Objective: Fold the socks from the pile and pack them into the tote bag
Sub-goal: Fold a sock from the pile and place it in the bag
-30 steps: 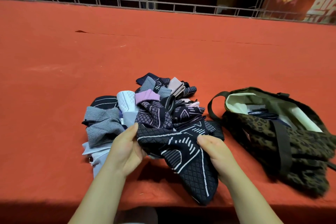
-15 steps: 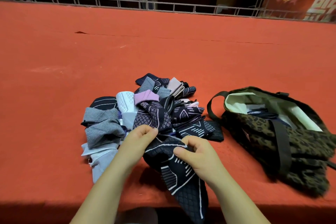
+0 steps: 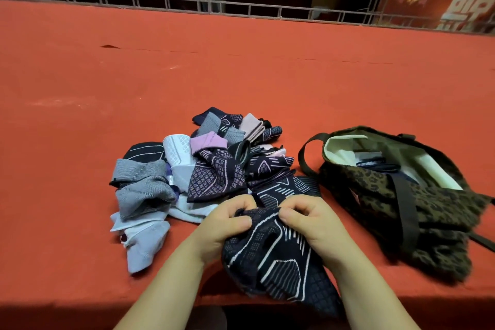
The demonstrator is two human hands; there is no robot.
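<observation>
Looking from the left, most of the job is clearly ahead: the pile [image 3: 203, 171] holds a good dozen loose socks, heaped on the red cloth [image 3: 80, 88]. At its left edge lie soft grey ribbed ones and a pale blue one, limp and crumpled; toward the middle come white and lilac knits, then dark navy ones with thin pale line patterns. In front of the pile, the left hand [image 3: 222, 228] and the right hand [image 3: 313, 222] both have their fingers curled tight, pinching the top edge of one navy sock [image 3: 273, 257], which hangs slack off the near edge, stretchy and diamond-textured. I judge it is only now being folded. To the right, near the pile but apart, the bag [image 3: 401, 195] slumps open on its side, leopard-print fabric with a cream lining and dark straps; a few dark items sit inside already, probably socks.
</observation>
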